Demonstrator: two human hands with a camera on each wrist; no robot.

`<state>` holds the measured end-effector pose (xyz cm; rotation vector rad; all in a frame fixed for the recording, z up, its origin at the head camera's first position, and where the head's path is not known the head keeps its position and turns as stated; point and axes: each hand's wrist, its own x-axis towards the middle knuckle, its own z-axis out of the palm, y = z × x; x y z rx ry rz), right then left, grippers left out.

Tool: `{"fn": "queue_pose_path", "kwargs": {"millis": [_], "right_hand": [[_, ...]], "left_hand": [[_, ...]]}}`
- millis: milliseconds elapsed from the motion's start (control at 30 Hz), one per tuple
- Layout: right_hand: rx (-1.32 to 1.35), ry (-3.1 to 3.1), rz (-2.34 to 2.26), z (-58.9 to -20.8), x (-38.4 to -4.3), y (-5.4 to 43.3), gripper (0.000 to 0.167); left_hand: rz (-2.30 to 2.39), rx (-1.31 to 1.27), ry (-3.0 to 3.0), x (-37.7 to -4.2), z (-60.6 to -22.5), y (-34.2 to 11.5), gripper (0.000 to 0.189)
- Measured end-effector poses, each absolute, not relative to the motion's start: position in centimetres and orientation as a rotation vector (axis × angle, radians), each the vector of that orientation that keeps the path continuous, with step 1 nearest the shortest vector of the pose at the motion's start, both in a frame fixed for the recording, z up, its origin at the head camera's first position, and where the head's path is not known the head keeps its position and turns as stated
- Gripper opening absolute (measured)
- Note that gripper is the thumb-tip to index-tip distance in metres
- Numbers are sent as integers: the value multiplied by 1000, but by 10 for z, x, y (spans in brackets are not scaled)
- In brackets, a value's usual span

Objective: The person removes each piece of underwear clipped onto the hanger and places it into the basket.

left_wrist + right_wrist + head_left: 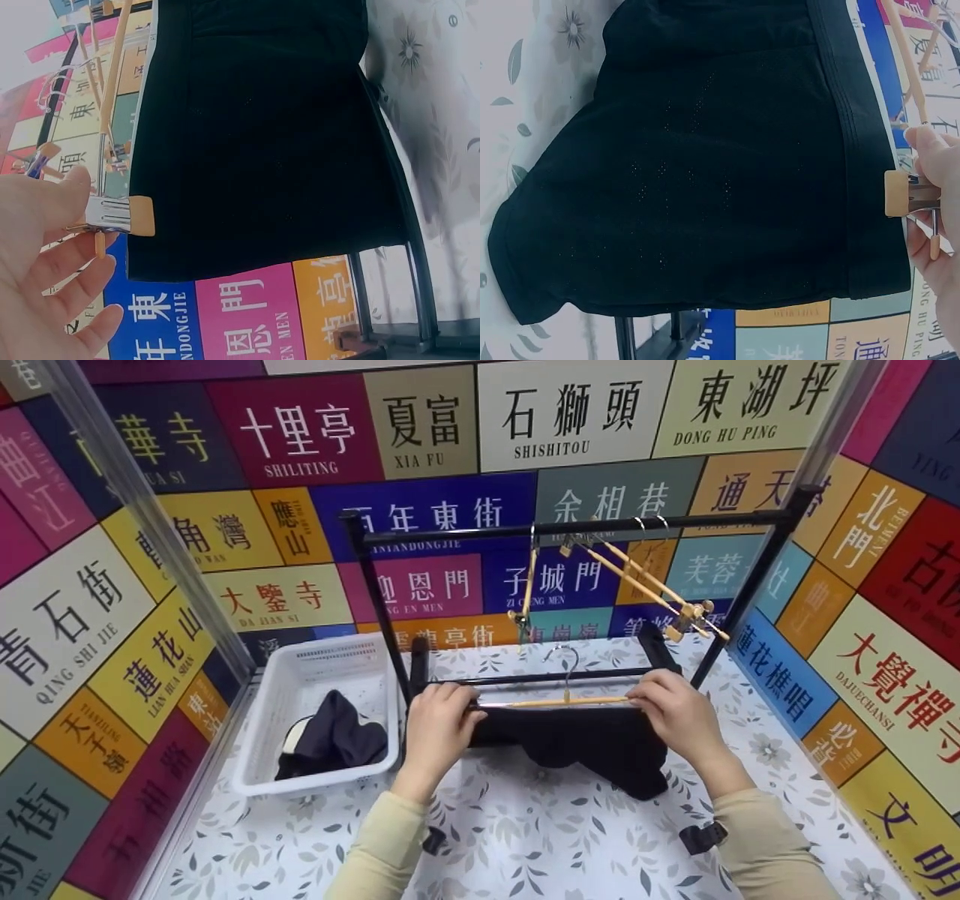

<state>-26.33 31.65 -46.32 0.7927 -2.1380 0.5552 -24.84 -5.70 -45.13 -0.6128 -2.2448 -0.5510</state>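
Observation:
A black garment with a waistband (592, 739) hangs from a wooden clip hanger (540, 703), its hook pointing up. At the hanger's left end my left hand (444, 724) pinches a metal clip with a wooden pad (141, 216), which bites the waistband's edge. Thumb and index finger are on that clip while the other fingers spread loosely. On the opposite end, my right hand (679, 716) pinches the matching clip (897, 193), also over the waistband. The cloth drapes down between both hands, its lower edge uneven in the head view.
A black rack (465, 534) stands behind the hands, with several clip hangers (637, 577) on its top bar. To the left, a white plastic basket (251, 735) holds dark clothing (337, 735). Sign-patterned walls enclose the floral-covered table (525, 840).

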Motion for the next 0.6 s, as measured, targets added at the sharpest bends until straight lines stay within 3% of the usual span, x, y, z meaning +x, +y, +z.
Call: {"fn": "queue_pose_path", "kwargs": {"millis": [433,600], "right_hand": [[816,-2149,532,-474,-264,302,9],[820,-2166,523,-479,-265,296,15]], "left_hand": [[-600,-604,-2322,-244,-460,-72,24],[-607,-581,-2329,-243,-465,-77,24]]}}
